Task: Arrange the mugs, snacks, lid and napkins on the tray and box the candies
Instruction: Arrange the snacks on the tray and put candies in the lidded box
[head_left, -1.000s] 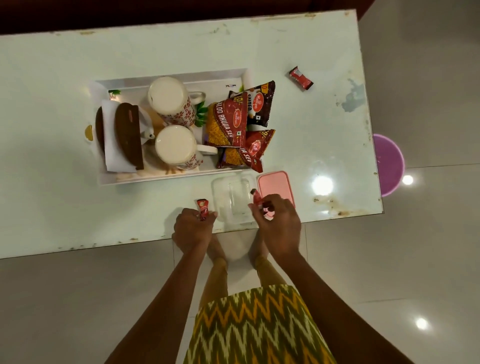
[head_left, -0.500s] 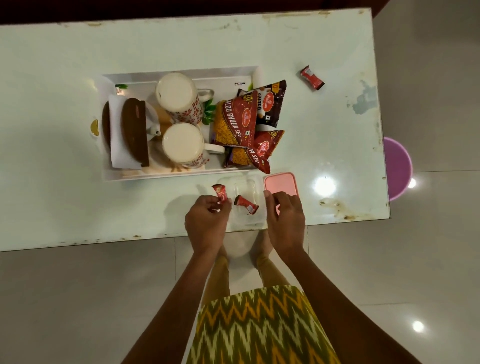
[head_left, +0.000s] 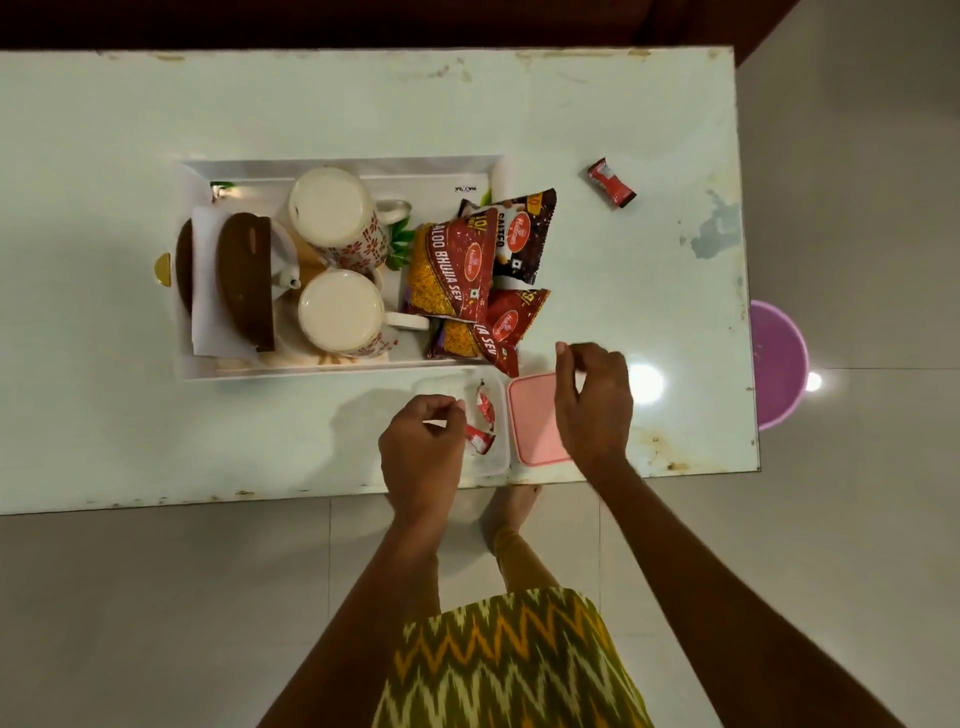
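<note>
White table, surface stained and chipped at edges.
The table (head_left: 156, 114) bore a white tray (head_left: 343, 167), a clear box (head_left: 496, 462) just beside a pink lid (head_left: 532, 421) near the front edge, and one red candy (head_left: 611, 183) lying well apart.

The clear box (head_left: 496, 462) is partly covered by the left hand (head_left: 423, 447); the pink lid (head_left: 532, 415) is partly hidden by the right hand (head_left: 592, 400).
</note>
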